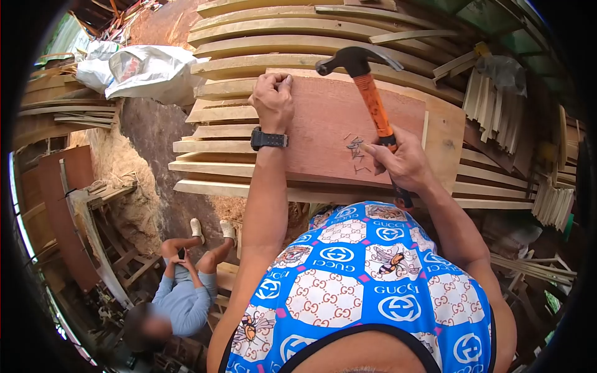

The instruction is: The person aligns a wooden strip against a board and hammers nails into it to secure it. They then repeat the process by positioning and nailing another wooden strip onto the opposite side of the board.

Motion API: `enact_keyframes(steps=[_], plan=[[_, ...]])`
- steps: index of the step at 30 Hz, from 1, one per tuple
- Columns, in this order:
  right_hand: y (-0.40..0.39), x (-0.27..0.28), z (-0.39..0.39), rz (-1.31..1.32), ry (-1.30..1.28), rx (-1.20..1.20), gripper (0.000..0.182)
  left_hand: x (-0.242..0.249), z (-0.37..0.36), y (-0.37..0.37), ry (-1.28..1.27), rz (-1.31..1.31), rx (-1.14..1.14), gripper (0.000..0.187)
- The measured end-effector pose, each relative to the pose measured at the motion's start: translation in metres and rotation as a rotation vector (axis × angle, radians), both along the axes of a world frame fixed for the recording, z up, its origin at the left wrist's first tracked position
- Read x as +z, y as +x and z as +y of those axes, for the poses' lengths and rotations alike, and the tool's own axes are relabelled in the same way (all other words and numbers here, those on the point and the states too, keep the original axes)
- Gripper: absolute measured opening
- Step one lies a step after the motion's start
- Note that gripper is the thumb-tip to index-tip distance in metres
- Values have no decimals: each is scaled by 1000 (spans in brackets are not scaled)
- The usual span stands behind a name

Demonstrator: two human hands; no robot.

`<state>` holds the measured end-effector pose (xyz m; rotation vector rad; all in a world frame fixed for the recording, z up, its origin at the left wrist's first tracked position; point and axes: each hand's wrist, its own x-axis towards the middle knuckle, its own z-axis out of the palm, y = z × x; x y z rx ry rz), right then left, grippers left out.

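A reddish plywood panel (323, 118) lies over a row of wooden slats (230, 46). At its upper left corner rests my left hand (272, 99), fingers curled in a pinch; whatever they hold is too small to make out. My right hand (407, 161) grips a claw hammer (373, 102) by its orange and black handle, the head raised above the panel's upper part. Loose nails (356, 149) lie in a small heap on the panel, just left of my right hand. A lighter board (449, 140) shows at the panel's right side.
Another person (186, 298) sits at the lower left, hands together near the knees. White sacks (152, 71) stand at the upper left. Bundles of thin wooden strips (491, 112) are at the right. Sawdust (134, 180) is heaped on the floor at left.
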<state>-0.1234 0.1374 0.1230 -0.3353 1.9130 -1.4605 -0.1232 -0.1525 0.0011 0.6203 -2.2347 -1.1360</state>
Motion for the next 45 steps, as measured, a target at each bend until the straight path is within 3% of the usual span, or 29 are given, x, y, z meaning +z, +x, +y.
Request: enact_keyframes(steps=[4,6,7,12,17,19,22,25,28,30,32,36,41,43,45], plan=[[-8,9,-11,89,76,50,24,-2,5,-2,-163,23,7,12],[-17,7,-13,474,218,162,28,0,7,-2,-207,19,14,12],[-20,9,-16,474,219,162,28,0,8,-1,-252,18,21,11],[-30,1,-27,698,158,178,57,-6,5,-2,-239,40,14,9],[-29,12,-42,649,119,161,58,-2,5,0,-218,37,7,8],[-29,13,-46,628,126,158,57,0,5,1,-59,-35,-30,6],[-32,8,-51,719,155,187,57,2,3,2,-13,-9,-50,7],[-35,6,-50,592,259,257,56,-2,1,0,14,6,-38,8],[-34,2,-49,596,285,267,63,-2,1,0,-148,111,-39,10],[-29,-2,-49,645,141,180,62,1,3,1,-115,120,-40,10],[-26,0,-49,631,165,188,62,3,2,2,-85,133,-45,10],[-34,3,-50,661,277,273,58,1,2,3,-80,59,-25,10],[-28,10,-43,660,197,205,60,1,-2,4,-53,59,-8,20],[-25,17,-40,654,165,182,60,10,3,12,-147,-141,98,27],[-23,25,-36,551,297,185,62,21,4,14,-50,-183,93,29]])
